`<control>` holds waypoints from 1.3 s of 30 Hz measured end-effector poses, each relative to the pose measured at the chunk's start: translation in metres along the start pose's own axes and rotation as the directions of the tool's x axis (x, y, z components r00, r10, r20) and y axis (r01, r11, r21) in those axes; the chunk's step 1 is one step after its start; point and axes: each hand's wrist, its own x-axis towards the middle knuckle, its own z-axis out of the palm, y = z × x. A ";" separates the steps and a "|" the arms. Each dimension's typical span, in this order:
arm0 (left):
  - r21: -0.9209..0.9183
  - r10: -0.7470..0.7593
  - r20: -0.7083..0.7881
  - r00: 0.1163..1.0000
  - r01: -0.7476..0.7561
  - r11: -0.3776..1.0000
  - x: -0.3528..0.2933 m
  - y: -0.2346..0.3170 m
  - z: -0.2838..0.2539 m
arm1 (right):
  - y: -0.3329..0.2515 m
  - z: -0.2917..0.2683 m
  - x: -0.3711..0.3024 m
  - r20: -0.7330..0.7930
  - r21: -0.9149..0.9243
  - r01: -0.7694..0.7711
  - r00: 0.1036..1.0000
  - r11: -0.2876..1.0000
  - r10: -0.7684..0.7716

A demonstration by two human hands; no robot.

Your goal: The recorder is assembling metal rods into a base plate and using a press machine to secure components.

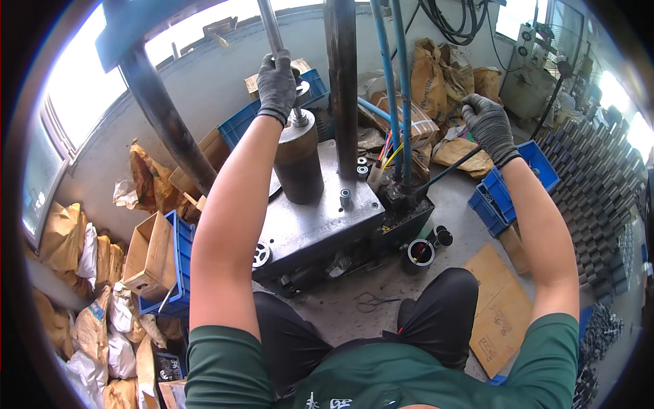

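Note:
My left hand [276, 87], in a dark grey glove, is closed around a shiny upright metal rod [270, 24]. Just below its fingers a metal collar [302, 87] sits around the rod. The rod's lower end meets the top of a thick metal cylinder [298, 160], which stands upright on a steel press table [320, 221]. My right hand [489, 126], gloved alike, is curled at the upper end of a dark lever [449, 167] that slants up from the press's side. Its palm side is hidden, but the lever runs into the grip.
Small metal rings [345, 198] lie on the table by a dark post [342, 82]. Blue pipes [402, 88] rise behind the lever. Blue crates [492, 204] and stacked metal tubes [593, 191] stand right; sacks [92, 324] and a wooden box [150, 252] left. Flat cardboard [501, 307] lies on the floor.

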 end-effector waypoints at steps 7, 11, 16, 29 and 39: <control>-0.531 0.264 0.121 0.957 -0.162 0.832 -0.083 0.004 -0.032 | 0.001 -0.014 -0.023 0.043 0.024 -0.056 0.998 0.998 0.055; -0.693 0.004 0.024 1.000 0.014 0.721 -0.189 0.022 -0.043 | -0.015 -0.033 -0.052 0.073 0.099 -0.014 0.997 0.995 0.007; -0.699 -0.733 0.161 0.662 0.600 0.388 -0.271 -0.033 -0.073 | -0.023 -0.062 -0.121 0.211 0.143 0.018 0.976 0.990 -0.048; -0.556 -0.867 0.381 0.321 0.829 0.063 -0.297 -0.153 -0.106 | -0.110 -0.040 -0.253 -0.108 0.271 0.095 0.992 0.958 -0.068; -0.359 -0.798 0.531 0.285 0.929 0.093 -0.383 -0.128 -0.081 | -0.205 0.067 -0.353 0.995 0.092 -0.929 0.094 -0.359 0.011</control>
